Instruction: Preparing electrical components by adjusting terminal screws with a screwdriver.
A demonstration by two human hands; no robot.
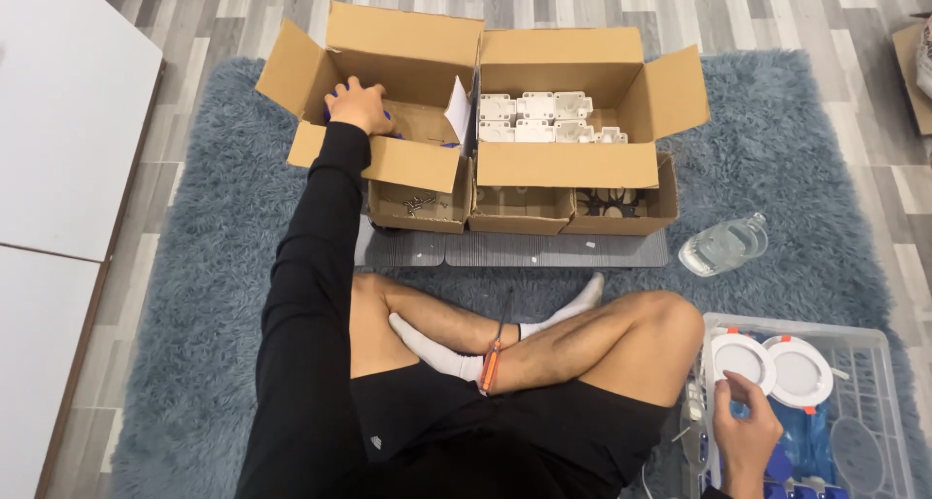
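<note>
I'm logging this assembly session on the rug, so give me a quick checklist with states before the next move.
1. Left hand inside left cardboard box: ok.
2. Left hand has a part in its grip: cannot tell.
3. Right hand touching a round white lamp in the clear crate: ok.
4. White parts stocked in right box: ok.
5. Screwdriver resting on the legs: ok.
6. Water bottle upright: not ok.

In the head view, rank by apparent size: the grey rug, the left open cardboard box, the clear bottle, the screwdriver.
1. Grey rug
2. Left open cardboard box
3. Clear bottle and screwdriver: look alike; the screwdriver lies nearer the camera, so unranked.
</note>
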